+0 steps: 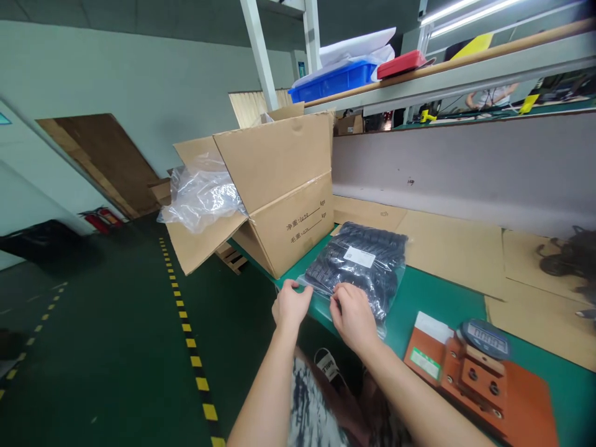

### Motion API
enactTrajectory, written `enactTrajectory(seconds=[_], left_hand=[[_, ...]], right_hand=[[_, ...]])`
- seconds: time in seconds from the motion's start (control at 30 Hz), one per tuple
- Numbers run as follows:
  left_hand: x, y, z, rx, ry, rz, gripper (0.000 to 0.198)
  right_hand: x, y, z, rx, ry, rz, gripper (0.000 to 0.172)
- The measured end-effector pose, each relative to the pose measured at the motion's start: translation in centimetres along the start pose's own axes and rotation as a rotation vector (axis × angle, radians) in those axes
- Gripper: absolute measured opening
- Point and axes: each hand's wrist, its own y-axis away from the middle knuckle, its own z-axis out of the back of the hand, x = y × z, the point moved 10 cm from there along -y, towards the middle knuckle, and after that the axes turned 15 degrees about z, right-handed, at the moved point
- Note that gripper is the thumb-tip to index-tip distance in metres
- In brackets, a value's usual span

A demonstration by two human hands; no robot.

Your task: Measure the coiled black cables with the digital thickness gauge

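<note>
A clear plastic bag (388, 288) packed with black parts lies flat on the green table, a white label (359, 256) on its top. Both hands are at the bag's near edge. My left hand (291, 304) pinches the left corner of that edge between thumb and fingers. To the right of it, my right hand (354, 313) has its fingers curled and closed on the same edge. The exact kind of the black parts cannot be made out through the plastic.
Behind the bag stands an open cardboard box (288, 186) with plastic film (205, 192) spilling out. An orange gauge fixture with a digital display (487, 340) sits at the right. Cardboard sheets (447, 248) cover the table's back. Overhead, a shelf holds a blue tray (333, 82).
</note>
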Motion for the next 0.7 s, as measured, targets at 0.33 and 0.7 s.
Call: enactTrajectory(seconds=[0.33, 0.7], left_hand=[[0.1, -2.5, 0.8, -0.032, 0.011, -0.01, 0.032], [-2.0, -0.5, 1.4, -0.132, 0.011, -0.237, 0.025]], right_hand=[[0.2, -0.1, -0.1, 0.006, -0.007, 0.018, 0.014], [1.2, -0.8, -1.4, 0.107, 0.207, 0.055, 0.029]])
